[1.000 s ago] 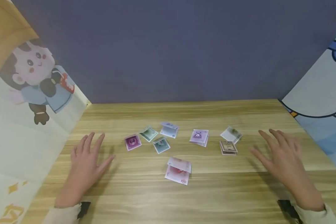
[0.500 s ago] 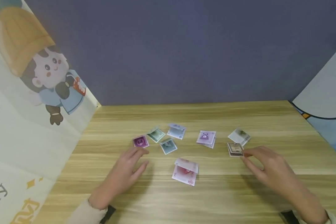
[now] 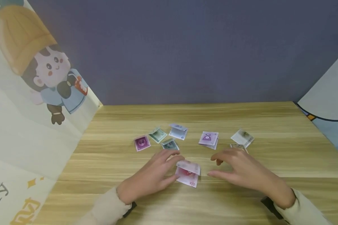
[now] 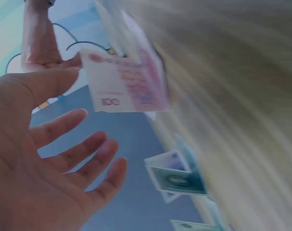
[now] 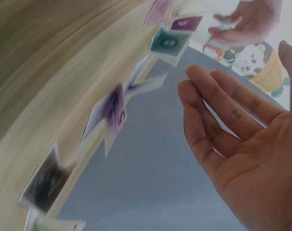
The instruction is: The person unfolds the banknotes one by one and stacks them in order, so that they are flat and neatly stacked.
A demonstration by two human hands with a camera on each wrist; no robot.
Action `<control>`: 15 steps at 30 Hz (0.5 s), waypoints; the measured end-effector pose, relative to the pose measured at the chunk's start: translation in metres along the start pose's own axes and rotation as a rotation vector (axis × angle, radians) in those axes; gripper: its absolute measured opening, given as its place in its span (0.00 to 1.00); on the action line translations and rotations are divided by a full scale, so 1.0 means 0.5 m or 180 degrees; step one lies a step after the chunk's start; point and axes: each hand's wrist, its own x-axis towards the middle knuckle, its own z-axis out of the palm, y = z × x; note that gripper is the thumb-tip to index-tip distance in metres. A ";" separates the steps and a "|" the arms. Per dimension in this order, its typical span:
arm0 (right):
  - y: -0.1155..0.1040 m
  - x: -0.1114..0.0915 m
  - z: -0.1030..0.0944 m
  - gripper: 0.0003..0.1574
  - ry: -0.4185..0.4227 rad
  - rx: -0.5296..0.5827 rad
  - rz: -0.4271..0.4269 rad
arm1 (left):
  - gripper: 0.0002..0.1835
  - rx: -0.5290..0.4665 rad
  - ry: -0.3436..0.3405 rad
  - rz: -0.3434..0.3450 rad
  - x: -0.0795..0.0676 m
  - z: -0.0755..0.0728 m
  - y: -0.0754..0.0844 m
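Note:
A folded pink banknote (image 3: 188, 178) marked 100 lies near the middle of the wood-grain table (image 3: 225, 204), its upper flap raised. My left hand (image 3: 150, 176) hovers at the note's left side, fingers spread and slightly bent, the fingertips overlapping its edge in the head view. From the left wrist view, nothing is between the thumb and the fingers (image 4: 95, 144). To the note's right is my right hand (image 3: 239, 167), thumb and fingers parted and holding nothing. It partly covers a small brown folded note (image 3: 238, 146).
Behind the hands lie more folded notes: magenta (image 3: 142, 142), green (image 3: 158, 135), blue (image 3: 178, 132), teal (image 3: 170, 144), purple (image 3: 208, 138) and an olive-white one (image 3: 242, 137). A dark blue-grey panel (image 3: 186, 53) borders the table's far edge; a cartoon-printed wall (image 3: 81, 115) stands left.
Both hands have moved inward from the table's sides toward the pink note, the left going right and the right going left. The notes stay where they were; the view has shifted slightly.

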 end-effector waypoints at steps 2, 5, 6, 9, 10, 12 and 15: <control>-0.006 0.014 0.005 0.25 -0.0091 0.0049 -0.0054 | 0.27 0.0111 -0.0027 0.0017 0.009 -0.002 0.004; -0.012 0.029 0.016 0.27 -0.0192 0.0128 -0.0101 | 0.26 0.0240 -0.0121 -0.0005 0.018 -0.002 0.007; -0.014 0.032 0.019 0.27 -0.0205 0.0147 -0.0109 | 0.25 0.0275 -0.0152 -0.0013 0.021 -0.002 0.007; -0.014 0.038 0.031 0.28 -0.0175 0.0175 -0.0127 | 0.22 0.0327 -0.0159 -0.0033 0.028 0.004 0.005; -0.014 0.038 0.035 0.28 -0.0159 0.0178 -0.0114 | 0.20 0.0343 -0.0147 -0.0023 0.030 0.007 0.005; -0.013 0.037 0.043 0.27 -0.0129 0.0203 -0.0070 | 0.16 0.0386 -0.0107 0.0031 0.037 0.015 0.005; -0.011 0.032 0.056 0.25 -0.0114 0.0216 -0.0001 | 0.09 0.0487 -0.0075 0.0171 0.049 0.027 0.008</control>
